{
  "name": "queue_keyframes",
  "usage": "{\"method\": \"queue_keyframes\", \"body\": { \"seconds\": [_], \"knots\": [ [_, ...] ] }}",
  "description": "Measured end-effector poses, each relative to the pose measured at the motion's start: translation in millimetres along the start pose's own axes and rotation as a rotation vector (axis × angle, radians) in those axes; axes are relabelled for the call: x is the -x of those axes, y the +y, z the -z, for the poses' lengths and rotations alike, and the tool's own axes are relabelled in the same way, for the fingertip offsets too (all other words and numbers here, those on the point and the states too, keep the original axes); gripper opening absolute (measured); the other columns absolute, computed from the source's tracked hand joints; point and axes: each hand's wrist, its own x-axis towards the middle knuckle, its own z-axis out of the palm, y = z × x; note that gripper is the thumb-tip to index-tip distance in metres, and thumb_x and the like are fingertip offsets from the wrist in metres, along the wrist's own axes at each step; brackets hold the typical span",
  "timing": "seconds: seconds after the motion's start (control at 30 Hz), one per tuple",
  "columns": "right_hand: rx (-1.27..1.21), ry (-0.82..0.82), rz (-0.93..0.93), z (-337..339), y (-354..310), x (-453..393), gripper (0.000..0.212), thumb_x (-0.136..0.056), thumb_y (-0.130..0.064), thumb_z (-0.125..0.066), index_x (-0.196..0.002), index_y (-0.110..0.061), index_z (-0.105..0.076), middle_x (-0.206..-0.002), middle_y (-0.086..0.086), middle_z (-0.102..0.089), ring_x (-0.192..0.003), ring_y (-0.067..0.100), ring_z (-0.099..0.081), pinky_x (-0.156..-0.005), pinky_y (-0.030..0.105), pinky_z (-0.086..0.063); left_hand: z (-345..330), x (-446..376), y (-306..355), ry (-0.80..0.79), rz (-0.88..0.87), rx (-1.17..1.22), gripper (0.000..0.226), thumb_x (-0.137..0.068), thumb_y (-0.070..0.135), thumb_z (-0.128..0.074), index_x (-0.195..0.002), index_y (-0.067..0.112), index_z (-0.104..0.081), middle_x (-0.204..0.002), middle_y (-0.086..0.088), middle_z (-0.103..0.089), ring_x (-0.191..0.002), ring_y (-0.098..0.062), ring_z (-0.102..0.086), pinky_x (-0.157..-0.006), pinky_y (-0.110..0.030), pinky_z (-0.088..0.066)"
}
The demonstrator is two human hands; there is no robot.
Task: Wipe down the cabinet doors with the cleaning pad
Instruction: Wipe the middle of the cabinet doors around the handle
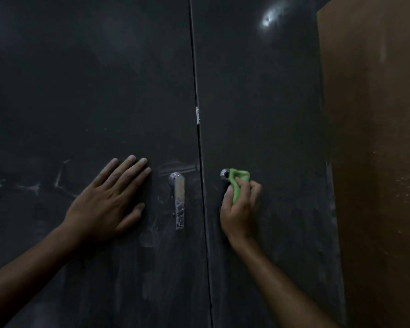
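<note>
Two tall dark cabinet doors fill the view, the left door (88, 91) and the right door (258, 102), shut against each other along a thin vertical seam. Both are dull with pale smears and dusty streaks, thickest low on the left one. A brown wooden panel (374, 138) stands just beside the right door's outer edge. The left hand (109, 200) lies flat on the left door, fingers spread, beside a chrome lever handle (178, 200) with worn, flaking plating. The right hand (240, 207) is curled tight around a crumpled green cleaning pad (238, 183), pressing it against the right door, touching a small round metal lock (224, 174).
</note>
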Motion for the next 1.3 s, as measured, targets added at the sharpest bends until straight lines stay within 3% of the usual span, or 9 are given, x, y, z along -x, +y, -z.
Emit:
{"method": "queue_keyframes", "body": {
  "seconds": [0.17,0.3,0.43,0.6,0.73,0.93,1.07,1.17,1.3],
  "knots": [
    [0.148,-0.184,0.399,-3,-23,10,0.034,-0.084,-0.025,-0.063,-0.116,-0.018,-0.071,-0.125,0.016,-0.060,-0.102,0.033,-0.059,-0.079,0.040,-0.044,-1,1,-1,-0.010,-0.002,-0.008,0.080,-0.101,0.053,-0.036,-0.165,0.006,-0.025,-0.175,-0.011,-0.014,-0.163,-0.028,-0.012,-0.131,-0.053,-0.013],
    [0.153,-0.147,0.301,-9,-32,-10,0.034,-0.086,-0.026,-0.070,-0.119,-0.026,-0.070,-0.129,0.011,-0.059,-0.105,0.029,-0.056,-0.080,0.038,-0.041,0,1,-2,-0.023,-0.002,-0.005,0.080,-0.100,0.053,-0.036,-0.165,0.007,-0.025,-0.175,-0.011,-0.014,-0.163,-0.028,-0.012,-0.131,-0.054,-0.014],
    [0.125,-0.241,0.468,13,28,13,0.034,-0.084,-0.031,-0.064,-0.118,-0.028,-0.064,-0.128,0.011,-0.055,-0.102,0.030,-0.055,-0.079,0.039,-0.041,0,1,-2,-0.016,-0.009,0.006,0.080,-0.100,0.053,-0.037,-0.165,0.007,-0.025,-0.175,-0.011,-0.014,-0.162,-0.029,-0.014,-0.130,-0.055,-0.016],
    [0.178,-0.070,0.132,37,102,-40,0.031,-0.089,-0.033,-0.052,-0.115,-0.018,-0.063,-0.118,0.014,-0.052,-0.097,0.039,-0.058,-0.083,0.049,-0.053,1,2,-1,-0.023,0.000,0.006,0.080,-0.100,0.053,-0.037,-0.164,0.006,-0.026,-0.175,-0.012,-0.017,-0.162,-0.029,-0.014,-0.129,-0.057,-0.018],
    [0.138,0.093,-0.185,23,98,-100,0.033,-0.094,-0.035,-0.047,-0.117,-0.013,-0.058,-0.116,0.013,-0.047,-0.097,0.033,-0.057,-0.085,0.048,-0.052,3,1,0,-0.040,0.009,0.002,0.080,-0.100,0.053,-0.036,-0.164,0.006,-0.026,-0.175,-0.012,-0.016,-0.162,-0.029,-0.013,-0.130,-0.056,-0.016],
    [0.079,-0.168,0.319,27,112,-8,0.030,-0.086,-0.028,-0.059,-0.116,-0.026,-0.060,-0.123,0.009,-0.049,-0.101,0.027,-0.057,-0.087,0.034,-0.047,0,0,-1,-0.025,-0.005,0.009,0.081,-0.100,0.053,-0.036,-0.165,0.007,-0.024,-0.175,-0.011,-0.014,-0.162,-0.029,-0.013,-0.130,-0.055,-0.014],
    [0.139,-0.045,0.047,49,151,-62,0.028,-0.090,-0.034,-0.047,-0.112,-0.020,-0.056,-0.117,0.008,-0.046,-0.090,0.023,-0.054,-0.067,0.020,-0.039,-2,1,-2,-0.017,-0.010,0.013,0.081,-0.100,0.054,-0.036,-0.165,0.007,-0.024,-0.175,-0.011,-0.014,-0.162,-0.030,-0.014,-0.129,-0.057,-0.016],
    [0.063,0.164,-0.325,45,148,-126,0.026,-0.091,-0.028,-0.046,-0.110,-0.013,-0.057,-0.113,0.015,-0.047,-0.090,0.015,-0.047,-0.074,0.011,-0.027,-2,1,-2,-0.013,-0.003,0.020,0.082,-0.099,0.053,-0.037,-0.165,0.007,-0.024,-0.175,-0.011,-0.015,-0.162,-0.030,-0.015,-0.129,-0.057,-0.016],
    [0.064,0.010,-0.015,33,136,-87,0.028,-0.089,-0.030,-0.051,-0.114,-0.018,-0.058,-0.117,0.007,-0.045,-0.091,0.008,-0.045,-0.076,0.014,-0.033,-3,1,-2,0.001,0.000,0.018,0.082,-0.097,0.053,-0.038,-0.165,0.008,-0.024,-0.175,-0.010,-0.016,-0.162,-0.029,-0.015,-0.130,-0.056,-0.014]
  ]
}}
